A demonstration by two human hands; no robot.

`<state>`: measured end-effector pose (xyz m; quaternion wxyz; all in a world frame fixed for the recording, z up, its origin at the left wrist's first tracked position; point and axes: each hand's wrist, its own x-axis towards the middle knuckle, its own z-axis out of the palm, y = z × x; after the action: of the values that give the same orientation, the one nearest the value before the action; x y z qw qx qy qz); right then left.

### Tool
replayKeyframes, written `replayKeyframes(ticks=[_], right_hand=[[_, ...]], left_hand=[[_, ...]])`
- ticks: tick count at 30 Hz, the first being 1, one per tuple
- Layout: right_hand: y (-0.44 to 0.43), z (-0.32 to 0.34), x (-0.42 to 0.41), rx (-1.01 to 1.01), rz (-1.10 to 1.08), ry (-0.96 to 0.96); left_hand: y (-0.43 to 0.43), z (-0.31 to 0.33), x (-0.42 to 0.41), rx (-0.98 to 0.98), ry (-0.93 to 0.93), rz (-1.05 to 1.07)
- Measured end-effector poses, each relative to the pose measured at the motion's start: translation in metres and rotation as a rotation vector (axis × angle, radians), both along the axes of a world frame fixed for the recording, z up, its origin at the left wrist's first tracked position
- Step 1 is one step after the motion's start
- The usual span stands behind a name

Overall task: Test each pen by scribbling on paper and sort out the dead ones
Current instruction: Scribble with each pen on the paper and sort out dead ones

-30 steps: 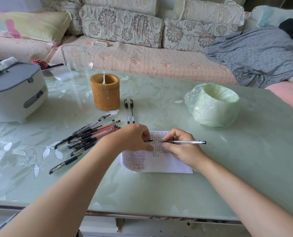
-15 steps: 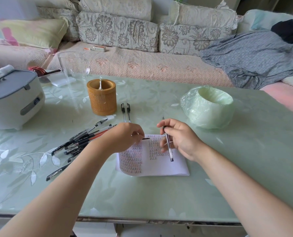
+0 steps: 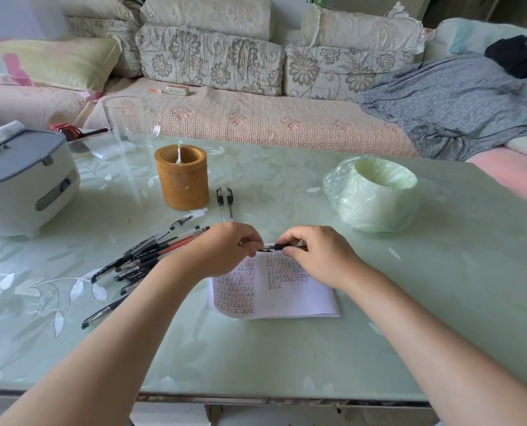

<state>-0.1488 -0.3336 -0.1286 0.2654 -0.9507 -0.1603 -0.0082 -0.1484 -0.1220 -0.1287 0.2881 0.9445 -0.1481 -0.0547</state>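
Nearest the table edge, two bare forearms reach in from bottom of view. Just past them a white sheet of paper (image 3: 305, 298) lies flat on the pale green glass-topped table (image 3: 256, 358) w/ leaf pattern. Rows of small scribbles, black & some red, cover the sheet's left half & upper right part. Off to the L at about the same depth, a lone black pen (image 3: 102, 312) lies by itself.

Over the sheet's far edge, left hand (image 3: 225, 252) & right hand (image 3: 316, 258) meet on one slim black-and-silver pen (image 3: 282, 247), held roughly level & crosswise. Left hand's fingers are curled in, pinching the pen's dark left end; can't tell if that's cap or tip. Right hand's fingers curl over the barrel, thumb & forefinger gripping it.

Left of the hands, a loose pile of black and red pens (image 3: 154, 256) fans out on the table, partly hidden by the L forearm. Beyond the hands, a pair of clear-barrelled black-capped pens (image 3: 225, 204) lies side by side, near ends hidden behind the left hand. Just left of them a round tan bamboo pen holder (image 3: 182, 182) stands upright. Further R sits a pale green plastic-wrapped round tub (image 3: 372, 198). At far L there's a white and grey lidded appliance (image 3: 22, 186), w/ a tall clear glass vase (image 3: 130, 124) behind it.

At the back is a floral-cushioned sofa (image 3: 213, 56), w/ a grey patterned cloth (image 3: 440, 109) heaped on its R side & a small white box (image 3: 177, 90) on the seat.
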Motion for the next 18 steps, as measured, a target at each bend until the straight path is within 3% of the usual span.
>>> replayKeyframes(ticks=[5, 11, 18], right_hand=[[0.005, -0.004, -0.002, -0.032, 0.112, -0.062], [0.013, -0.004, -0.009, -0.407, 0.159, -0.291], [0.017, -0.003, -0.01, -0.535, 0.158, -0.35]], left_hand=[[-0.009, 0.001, -0.004, -0.038, 0.066, -0.013], [-0.014, 0.005, -0.011, -0.125, 0.209, -0.001], [-0.017, 0.011, -0.023, -0.29, 0.339, -0.014]])
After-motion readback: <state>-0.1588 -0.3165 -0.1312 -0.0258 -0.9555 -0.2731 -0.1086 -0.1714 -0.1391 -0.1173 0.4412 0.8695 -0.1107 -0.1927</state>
